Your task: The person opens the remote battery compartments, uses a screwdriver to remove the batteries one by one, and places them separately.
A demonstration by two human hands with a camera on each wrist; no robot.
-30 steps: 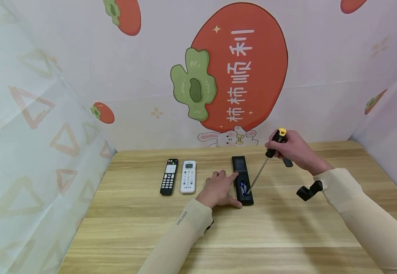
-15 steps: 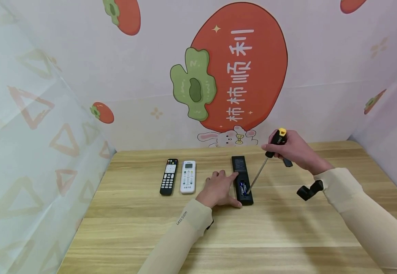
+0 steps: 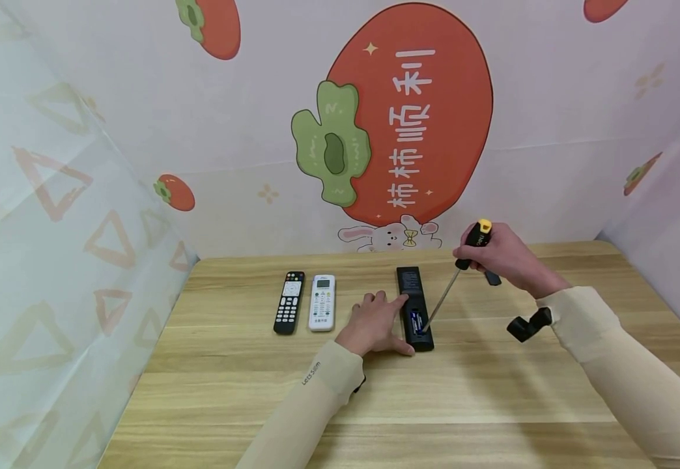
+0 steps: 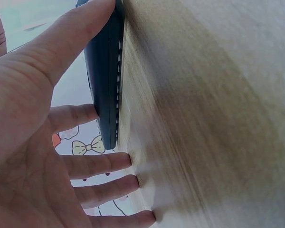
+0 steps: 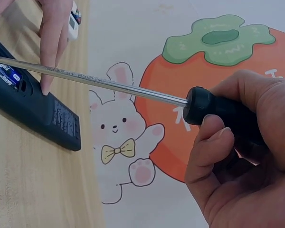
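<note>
Black open-backed remote (image 3: 414, 301) | right of left hand (image 3: 369, 326), straight fingers touching | right hand (image 3: 509, 257) grasping screwdriver (image 5: 133, 89)

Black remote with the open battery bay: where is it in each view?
Head: the remote is right of centre, below the middle, touched by the left hand.
Left wrist: the remote, edge-on, top, left of centre.
Right wrist: the remote is at the left edge, partly cut off.
Shared landmark: the yellow bow on the printed rabbit.
</note>
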